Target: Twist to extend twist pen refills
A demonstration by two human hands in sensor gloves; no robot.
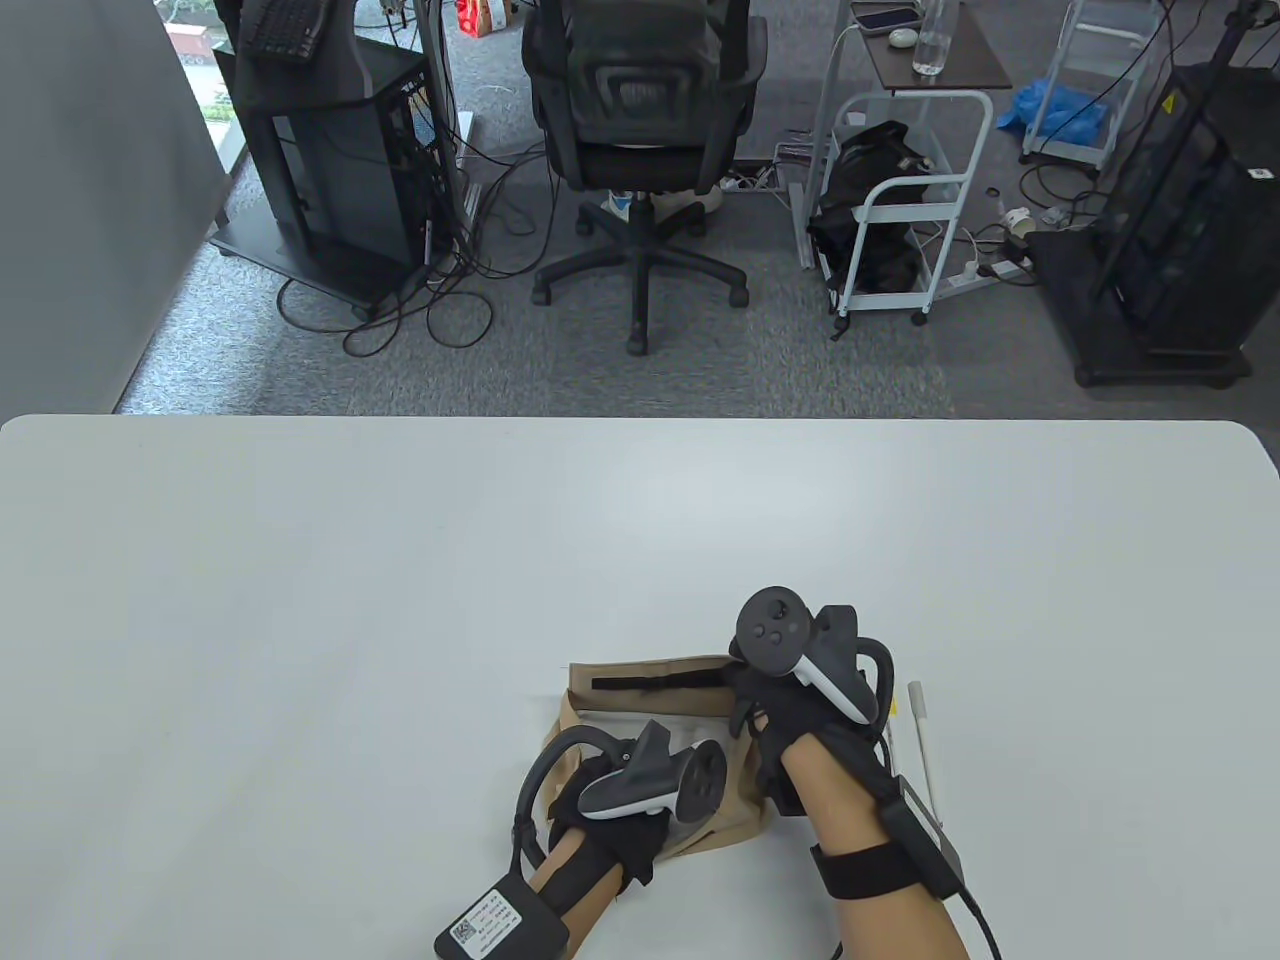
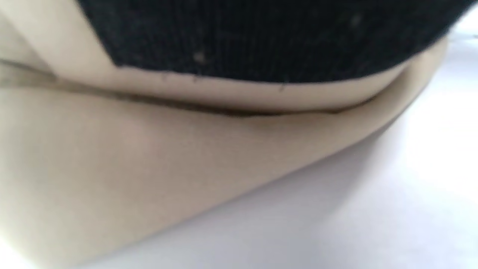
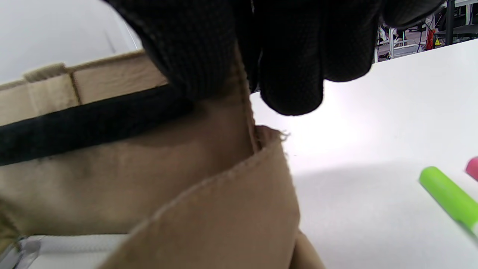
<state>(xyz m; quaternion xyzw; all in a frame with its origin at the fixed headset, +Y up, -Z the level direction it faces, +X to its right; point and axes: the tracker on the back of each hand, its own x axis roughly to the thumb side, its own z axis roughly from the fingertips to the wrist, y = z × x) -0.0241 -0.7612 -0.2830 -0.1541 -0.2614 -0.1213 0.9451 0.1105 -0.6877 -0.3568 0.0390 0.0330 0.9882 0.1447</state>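
Tan fabric pouch (image 1: pixel 640 700) sits on the white counter (image 1: pixel 400 600) near its front edge, flap open, black strip (image 1: pixel 655 683) along the far edge. Something white shows inside the pouch in the right wrist view; can't tell what.

Left hand (image 1: pixel 610 820) lies on the pouch's near part, pressing it down. Left wrist view is blurred: just glove on tan fabric. Whether that grip is clenched or released, cannot tell.

Right hand (image 1: pixel 765 720) is at the pouch's right far corner. Right wrist view shows its fingers (image 3: pixel 194 48) pinching the fabric edge by the black strip, so that grip is grasping the pouch.

White pen (image 1: pixel 925 745) lies on the counter just right of the right hand, untouched. Right wrist view also shows a green pen (image 3: pixel 446 194) and the tip of something pink (image 3: pixel 472 168) on the counter to the right, apart from the pouch.
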